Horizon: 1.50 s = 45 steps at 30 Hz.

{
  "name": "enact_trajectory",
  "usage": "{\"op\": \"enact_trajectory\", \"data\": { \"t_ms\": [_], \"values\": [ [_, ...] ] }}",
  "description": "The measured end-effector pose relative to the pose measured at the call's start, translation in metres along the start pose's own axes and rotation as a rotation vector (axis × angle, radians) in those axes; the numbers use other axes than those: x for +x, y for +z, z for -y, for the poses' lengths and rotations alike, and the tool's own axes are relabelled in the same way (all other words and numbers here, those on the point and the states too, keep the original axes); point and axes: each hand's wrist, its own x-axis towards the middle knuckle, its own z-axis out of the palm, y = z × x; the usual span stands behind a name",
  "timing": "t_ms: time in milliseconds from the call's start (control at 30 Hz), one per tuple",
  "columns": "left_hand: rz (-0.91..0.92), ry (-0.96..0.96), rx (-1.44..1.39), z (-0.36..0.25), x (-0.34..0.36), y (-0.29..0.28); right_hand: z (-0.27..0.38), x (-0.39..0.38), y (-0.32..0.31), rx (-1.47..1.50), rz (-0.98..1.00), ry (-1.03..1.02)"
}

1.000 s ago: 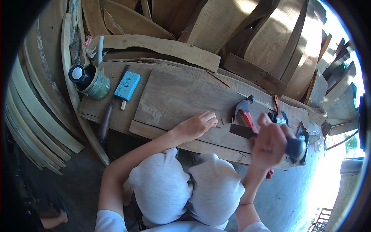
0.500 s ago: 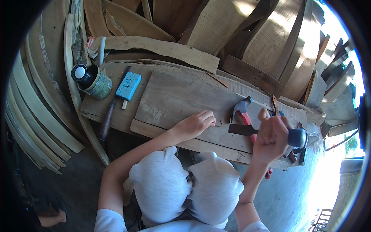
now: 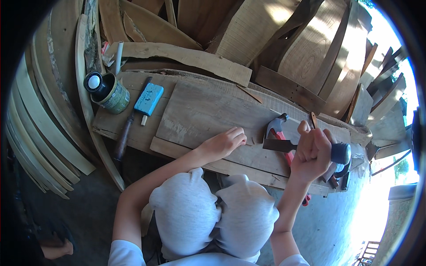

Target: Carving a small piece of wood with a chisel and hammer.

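Note:
My right hand (image 3: 310,153) is wrapped round a chisel and holds it over the right part of the board. The chisel's wide flat blade (image 3: 278,145) points left, and its dark, round-ended handle sticks out to the right of my fist. My left hand (image 3: 230,141) lies on the wooden board (image 3: 208,108) near its front edge, fingers curled together; anything inside them is hidden. Behind the chisel blade, a claw hammer (image 3: 276,123) with a red handle rests on the board, partly covered by the blade and my right hand.
A blue block (image 3: 148,98), a long dark-handled tool (image 3: 123,141) and a can (image 3: 116,101) with a black-capped bottle stand or lie at the bench's left. Planks (image 3: 306,48) lean behind; curved strips (image 3: 42,133) stand at far left. Another person's foot (image 3: 57,250) shows lower left.
The chisel blade has turned slightly, showing more of its flat face, and its handle end has shifted a little left and up. My left hand stays nearly in place.

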Motion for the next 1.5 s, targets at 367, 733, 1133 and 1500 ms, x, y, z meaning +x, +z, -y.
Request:
{"op": "enact_trajectory", "data": {
  "t_ms": [367, 733, 1133, 1500],
  "values": [
    [-0.088, 0.007, -0.023, 0.002, -0.002, 0.004, -0.031, -0.002, 0.002, 0.048, -0.046, 0.175],
    [-0.101, 0.02, -0.01, 0.003, -0.003, 0.001, -0.053, -0.014, -0.004, 0.035, 0.034, 0.194],
    [-0.038, -0.003, 0.001, 0.0, -0.003, -0.003, -0.056, -0.008, 0.004, 0.013, -0.094, 0.26],
    [-0.082, 0.014, 0.024, 0.001, -0.005, -0.002, -0.012, 0.01, 0.006, 0.131, 0.026, 0.013]
  ]
}}
